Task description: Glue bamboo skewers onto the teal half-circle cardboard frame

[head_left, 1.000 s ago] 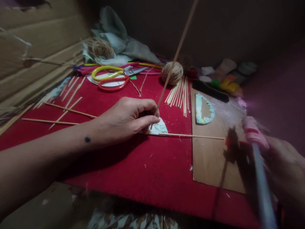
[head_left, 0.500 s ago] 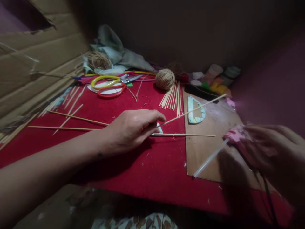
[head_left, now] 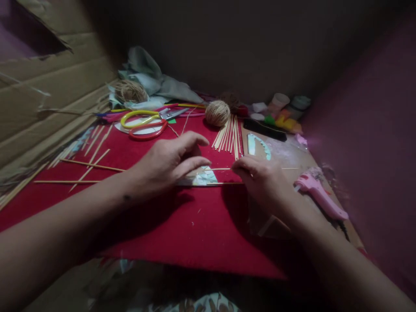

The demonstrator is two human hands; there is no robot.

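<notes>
My right hand [head_left: 260,175] pinches a thin bamboo stick [head_left: 219,169] between thumb and fingers. To its left, my left hand [head_left: 172,160] has thumb and forefinger spread apart. The left thumb lies at a small pale blue and white patterned piece [head_left: 206,177], partly covered by that hand. The pinched stick runs over this piece, and another stick lies along its near edge. Both sticks pass under the hands. A pink glue gun [head_left: 320,195] rests on the brown board [head_left: 282,151] beyond my right wrist.
Yellow-and-red-handled scissors [head_left: 146,123], a twine ball [head_left: 217,113] and a fan of short sticks [head_left: 229,136] lie at the back of the red surface [head_left: 195,242]. A curved patterned cutout [head_left: 258,145] is on the board. Cardboard [head_left: 87,56] stands at left.
My right hand has let go of the glue gun, now lying on the board, and grips the stick. My left thumb and forefinger have parted; the stick has swung level.
</notes>
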